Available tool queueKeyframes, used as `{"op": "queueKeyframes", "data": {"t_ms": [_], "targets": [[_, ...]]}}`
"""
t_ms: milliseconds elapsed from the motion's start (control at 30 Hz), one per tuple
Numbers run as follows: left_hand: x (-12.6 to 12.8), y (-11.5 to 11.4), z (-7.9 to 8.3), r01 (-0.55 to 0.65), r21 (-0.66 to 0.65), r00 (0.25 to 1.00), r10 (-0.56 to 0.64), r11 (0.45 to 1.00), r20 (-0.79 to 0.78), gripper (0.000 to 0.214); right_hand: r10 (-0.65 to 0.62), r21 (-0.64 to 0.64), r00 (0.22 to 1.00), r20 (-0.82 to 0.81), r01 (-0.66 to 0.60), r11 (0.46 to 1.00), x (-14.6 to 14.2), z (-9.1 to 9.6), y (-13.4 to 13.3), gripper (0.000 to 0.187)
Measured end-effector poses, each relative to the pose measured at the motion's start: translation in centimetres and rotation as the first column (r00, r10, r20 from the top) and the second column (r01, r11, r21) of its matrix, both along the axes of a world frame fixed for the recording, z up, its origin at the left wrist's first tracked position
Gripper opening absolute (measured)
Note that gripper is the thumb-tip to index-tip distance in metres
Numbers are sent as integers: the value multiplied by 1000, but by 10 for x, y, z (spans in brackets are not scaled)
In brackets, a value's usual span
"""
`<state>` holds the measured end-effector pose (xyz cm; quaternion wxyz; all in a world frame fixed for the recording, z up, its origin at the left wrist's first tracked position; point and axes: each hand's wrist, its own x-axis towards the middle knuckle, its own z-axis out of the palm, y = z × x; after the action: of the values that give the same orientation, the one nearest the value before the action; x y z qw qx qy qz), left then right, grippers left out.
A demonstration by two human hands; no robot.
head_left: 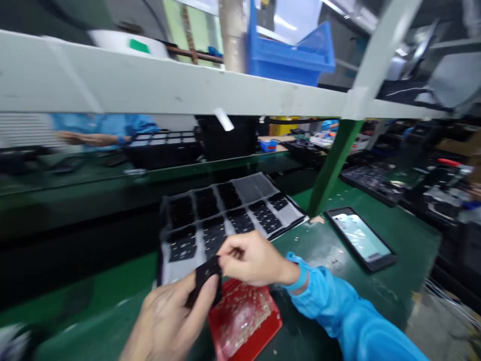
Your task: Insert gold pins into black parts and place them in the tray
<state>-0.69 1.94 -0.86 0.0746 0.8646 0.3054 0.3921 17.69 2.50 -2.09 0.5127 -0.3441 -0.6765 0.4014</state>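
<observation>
My left hand grips a small flat black piece between thumb and fingers. Pinched together, the fingers of my right hand meet the upper corner of that piece; whatever they hold is too small to make out. Below both hands sits a red bin with many tiny pale, brass-like parts scattered inside. Behind them lies a tray with rows of compartments, most containing black flat pieces with small shiny spots. My hands cover part of its near edge.
On the green bench at right lies a dark-framed tablet-like device. A green-and-white post rises beside the tray. A pale shelf beam crosses above, with a blue bin on it. Opposite, a person in blue has both hands together.
</observation>
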Motion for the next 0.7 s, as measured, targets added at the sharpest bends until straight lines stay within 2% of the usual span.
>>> {"op": "queueKeyframes", "data": {"t_ms": [67, 133, 233, 367, 700], "targets": [[1, -4, 8, -10, -184, 1000, 8, 983, -13, 38, 75, -33, 996, -48, -76, 997, 2, 2, -3, 13], [-2, -6, 11, 11, -354, 1000, -8, 935, 9, 35, 125, -90, 989, -79, -132, 987, 4, 5, -5, 13], [-5, -8, 10, 39, -492, 998, -13, 870, 55, 31, 182, -176, 972, -149, -207, 962, 4, 9, -6, 10], [-6, -10, 8, 41, -505, 997, -4, 862, 75, 32, 183, -212, 969, -168, -217, 953, 1, 11, -8, 9], [-1, -13, 7, 23, -338, 999, -8, 941, 46, 28, 178, -217, 975, -131, -204, 955, 3, 11, -9, 14]]}}
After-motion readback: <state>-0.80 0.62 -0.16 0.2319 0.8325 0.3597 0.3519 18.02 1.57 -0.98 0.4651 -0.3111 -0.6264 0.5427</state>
